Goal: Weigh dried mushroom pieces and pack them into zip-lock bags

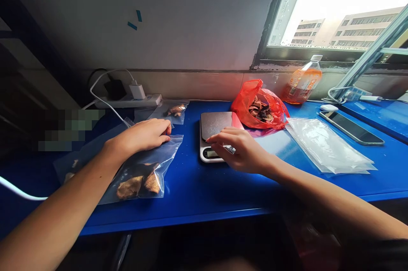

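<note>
My left hand [149, 133] has its fingers curled at the upper edge of a clear zip bag [167, 156] lying on the blue table; the fingertips are partly hidden. Inside that bag are brown dried slices [130, 187]. Another zip bag [180, 119] with a brown piece lies just beyond this hand. On the right, my right hand [237, 148] reaches over the front of a kitchen scale [218, 123], thumb and forefinger apart near the edge of its bare metal plate. The hand partly covers the scale's display [210, 153].
Behind the scale sits an open red plastic bag [245, 103] of dried slices. Several clear bags [328, 145], a phone [350, 128] and an orange drink bottle [302, 82] are to the right. A power strip [149, 101] with white cables stands back left.
</note>
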`<act>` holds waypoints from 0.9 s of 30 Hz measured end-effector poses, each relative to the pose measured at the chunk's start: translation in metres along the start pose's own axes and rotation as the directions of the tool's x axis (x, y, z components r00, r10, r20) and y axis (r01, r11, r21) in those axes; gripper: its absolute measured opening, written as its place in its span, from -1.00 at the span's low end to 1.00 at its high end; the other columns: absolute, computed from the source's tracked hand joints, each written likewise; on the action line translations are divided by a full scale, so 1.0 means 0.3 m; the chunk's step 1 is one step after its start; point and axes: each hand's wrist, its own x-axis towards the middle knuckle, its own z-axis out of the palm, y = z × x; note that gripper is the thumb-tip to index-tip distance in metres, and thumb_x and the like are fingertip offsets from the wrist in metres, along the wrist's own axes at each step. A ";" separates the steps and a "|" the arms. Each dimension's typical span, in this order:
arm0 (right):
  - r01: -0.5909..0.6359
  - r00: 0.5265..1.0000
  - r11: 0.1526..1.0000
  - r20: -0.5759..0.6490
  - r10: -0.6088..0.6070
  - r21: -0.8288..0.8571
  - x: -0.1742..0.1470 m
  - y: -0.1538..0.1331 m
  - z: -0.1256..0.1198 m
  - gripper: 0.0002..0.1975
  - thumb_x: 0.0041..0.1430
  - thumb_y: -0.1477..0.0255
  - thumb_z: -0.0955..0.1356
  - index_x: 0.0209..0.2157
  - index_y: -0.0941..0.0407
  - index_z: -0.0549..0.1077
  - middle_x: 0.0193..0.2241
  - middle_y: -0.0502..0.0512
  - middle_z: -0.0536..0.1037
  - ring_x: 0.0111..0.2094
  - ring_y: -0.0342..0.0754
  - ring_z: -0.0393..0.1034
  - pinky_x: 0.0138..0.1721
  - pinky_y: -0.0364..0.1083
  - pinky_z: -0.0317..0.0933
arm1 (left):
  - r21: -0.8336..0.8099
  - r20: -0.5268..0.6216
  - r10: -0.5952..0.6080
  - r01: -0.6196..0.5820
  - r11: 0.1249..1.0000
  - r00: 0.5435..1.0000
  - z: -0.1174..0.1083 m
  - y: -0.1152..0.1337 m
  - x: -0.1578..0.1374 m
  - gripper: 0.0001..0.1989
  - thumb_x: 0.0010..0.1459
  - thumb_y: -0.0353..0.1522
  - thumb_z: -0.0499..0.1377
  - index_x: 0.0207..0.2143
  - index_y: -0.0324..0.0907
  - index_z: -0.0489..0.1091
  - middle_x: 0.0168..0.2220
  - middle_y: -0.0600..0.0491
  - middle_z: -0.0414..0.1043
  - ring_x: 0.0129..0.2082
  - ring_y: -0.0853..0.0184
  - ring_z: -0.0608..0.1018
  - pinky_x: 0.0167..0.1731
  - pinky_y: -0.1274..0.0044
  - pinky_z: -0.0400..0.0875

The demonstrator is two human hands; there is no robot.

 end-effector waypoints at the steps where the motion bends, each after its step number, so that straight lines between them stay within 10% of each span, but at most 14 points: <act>1: 0.003 1.000 1.000 0.005 -0.003 -0.005 -0.001 -0.001 -0.002 -0.86 0.26 0.51 0.28 -0.26 0.16 0.50 -0.35 0.14 0.60 -0.37 -0.10 0.46 -0.32 -0.13 0.26 | 0.004 -0.001 -0.014 0.014 1.000 1.000 -0.001 -0.002 0.001 -0.80 0.11 -0.18 0.05 -0.33 -0.10 0.32 -0.24 -0.03 0.49 -0.24 0.12 0.49 -0.34 0.41 0.26; 13: 0.009 0.999 0.999 0.054 -0.008 -0.030 -0.005 0.005 -0.004 -0.86 0.24 0.52 0.29 -0.27 0.17 0.51 -0.46 0.10 0.53 -0.44 -0.12 0.37 -0.38 -0.15 0.18 | 0.033 0.013 -0.088 0.088 0.996 0.996 -0.010 0.002 -0.006 -0.76 0.14 -0.13 0.08 -0.38 -0.10 0.34 -0.30 -0.01 0.49 -0.33 0.15 0.50 -0.44 0.43 0.24; 17: -0.022 0.999 0.999 0.036 0.021 0.043 0.003 -0.008 -0.002 -0.86 0.24 0.50 0.28 -0.25 0.17 0.49 -0.41 0.12 0.56 -0.40 -0.12 0.39 -0.33 -0.13 0.20 | 0.027 -0.119 0.113 -0.111 0.993 0.986 -0.009 0.043 -0.013 -0.81 0.18 -0.21 0.07 -0.36 -0.11 0.38 -0.27 0.02 0.46 -0.34 0.22 0.50 -0.41 0.47 0.27; 23: -0.436 0.888 0.757 0.098 0.449 0.488 0.021 -0.053 0.010 -0.80 0.22 0.29 0.33 -0.25 0.09 0.25 -0.55 -0.12 0.36 -0.54 -0.20 0.21 -0.51 -0.19 0.07 | 0.109 -0.480 0.482 -0.495 0.862 0.733 0.006 0.234 -0.078 -0.81 0.29 -0.38 0.03 -0.27 -0.17 0.44 -0.32 0.03 0.40 -0.38 0.35 0.47 -0.36 0.54 0.33; 27: -0.489 0.855 0.444 0.313 0.413 0.751 0.032 -0.074 0.002 -0.59 0.09 0.18 0.43 -0.31 0.05 0.12 -0.55 -0.18 0.30 -0.54 -0.23 0.16 -0.53 -0.22 0.02 | 0.207 -0.622 0.603 -0.638 0.742 0.500 0.034 0.296 -0.101 -0.83 0.32 -0.41 0.07 -0.31 -0.19 0.43 -0.37 0.04 0.38 -0.39 0.38 0.46 -0.36 0.56 0.36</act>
